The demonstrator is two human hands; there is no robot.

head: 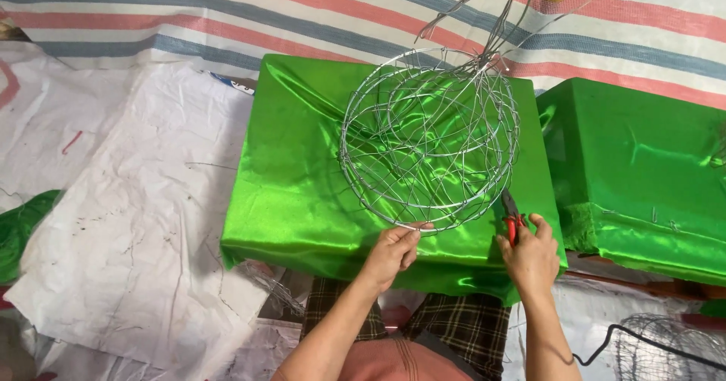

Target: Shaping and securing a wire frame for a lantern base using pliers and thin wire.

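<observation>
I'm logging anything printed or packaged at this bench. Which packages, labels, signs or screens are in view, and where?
No clear packages, signs or screens.
Printed scrap: a small blue-and-white corner, possibly a label, peeking out at the far left corner of the green cloth-covered block; too little shows to tell.

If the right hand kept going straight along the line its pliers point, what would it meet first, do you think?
The right hand aims its red-handled pliers up and away; their tip already sits at the lower rim of the wire basket, so that rim comes first, though depth is hard to judge.
</observation>
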